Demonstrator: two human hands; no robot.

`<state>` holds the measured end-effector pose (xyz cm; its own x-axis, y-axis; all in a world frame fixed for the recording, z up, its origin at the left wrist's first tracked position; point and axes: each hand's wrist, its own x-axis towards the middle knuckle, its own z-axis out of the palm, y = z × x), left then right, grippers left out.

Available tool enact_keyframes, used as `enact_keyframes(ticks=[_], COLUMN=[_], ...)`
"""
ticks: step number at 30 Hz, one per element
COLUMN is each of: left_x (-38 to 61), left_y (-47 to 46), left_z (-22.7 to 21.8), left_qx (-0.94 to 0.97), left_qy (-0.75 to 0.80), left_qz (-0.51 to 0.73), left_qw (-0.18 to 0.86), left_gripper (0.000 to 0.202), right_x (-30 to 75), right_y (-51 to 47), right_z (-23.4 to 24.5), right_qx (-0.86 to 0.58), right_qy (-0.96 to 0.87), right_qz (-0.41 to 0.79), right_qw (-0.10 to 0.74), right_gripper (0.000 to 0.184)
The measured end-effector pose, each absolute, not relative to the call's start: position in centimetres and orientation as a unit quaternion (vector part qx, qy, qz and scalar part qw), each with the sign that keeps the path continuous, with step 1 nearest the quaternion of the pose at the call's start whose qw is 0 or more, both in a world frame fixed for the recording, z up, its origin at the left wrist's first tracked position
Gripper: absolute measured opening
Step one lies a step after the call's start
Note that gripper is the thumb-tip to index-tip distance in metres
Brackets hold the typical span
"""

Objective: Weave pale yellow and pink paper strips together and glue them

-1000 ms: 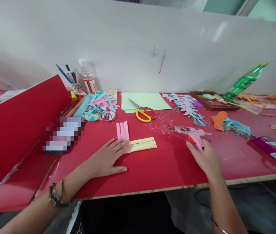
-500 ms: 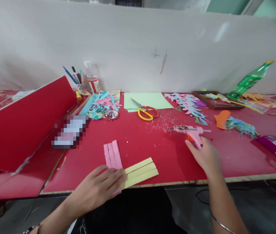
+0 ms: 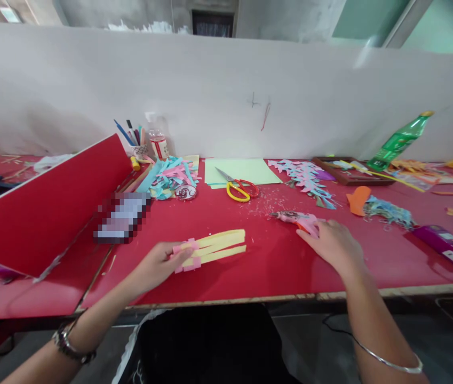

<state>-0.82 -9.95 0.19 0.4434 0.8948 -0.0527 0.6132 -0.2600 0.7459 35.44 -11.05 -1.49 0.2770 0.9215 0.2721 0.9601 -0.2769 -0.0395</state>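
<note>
My left hand (image 3: 166, 264) pinches a piece of woven paper strips (image 3: 218, 246) at its left end. Pink strips cross the yellow ones near my thumb, and the loose yellow ends fan out to the right. My right hand (image 3: 334, 245) is closed around the handle of a pink hot glue gun (image 3: 296, 217), which lies low over the red table with its nozzle pointing left. Scissors (image 3: 237, 189) with one yellow and one red handle rest beyond it, their blades on light green paper sheets (image 3: 250, 169).
On the left stand a propped red board (image 3: 58, 208), a blurred-out phone-like object (image 3: 124, 216) and a heap of paper strips (image 3: 168, 178). A green bottle (image 3: 402, 141) leans by a brown tray (image 3: 354, 176); a purple power strip (image 3: 446, 245) lies far right.
My left hand has gone from lying over the paper to lifting and turning it, with the yellow ends now spread. The glue gun has shifted slightly left and down with my right hand.
</note>
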Motion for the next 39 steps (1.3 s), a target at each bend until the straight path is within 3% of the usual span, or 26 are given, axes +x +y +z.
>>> enact_keyframes(ticks=[4,9,14,17,22,28,31,35,39], left_x=[-0.8,-0.8,-0.2,0.3,0.8,1.6,1.7,1.4,0.9], left_y=[-8.5,-6.3,-3.4,-1.5,1.6,3.6,3.9,3.4,1.0], left_z=[1.5,3.7,6.0,6.9,7.6,8.9,10.0,10.0,6.3], left_qx=[0.76,0.77,0.785,0.791,0.798,0.831,0.859,0.939,0.949], left_qy=[0.463,0.454,0.461,0.471,0.494,0.456,0.418,0.276,0.264], left_qz=[0.207,0.194,0.19,0.201,0.179,0.155,0.151,0.163,0.161], left_qw=[0.405,0.404,0.368,0.334,0.293,0.277,0.255,0.125,-0.06], left_gripper=[0.046,0.045,0.041,0.038,0.043,0.041,0.038,0.035,0.033], right_x=[32.3,28.0,24.5,23.1,22.1,22.1,21.9,21.5,21.3], right_y=[-10.9,-9.6,-7.0,-4.8,-1.5,0.8,0.8,-0.7,-3.4], right_z=[1.5,4.6,6.1,6.8,7.4,8.0,8.7,8.8,7.4], right_qx=[-0.71,-0.611,-0.458,-0.427,-0.429,-0.449,-0.473,-0.482,-0.471], right_qy=[-0.663,-0.727,-0.809,-0.828,-0.837,-0.833,-0.827,-0.817,-0.813], right_qz=[-0.093,0.039,0.169,0.19,0.193,0.161,0.108,0.012,-0.053], right_qw=[0.219,0.311,0.327,0.31,0.28,0.281,0.284,0.316,0.337], right_gripper=[0.039,0.034,0.045,0.042,0.026,0.03,0.018,0.011,0.007])
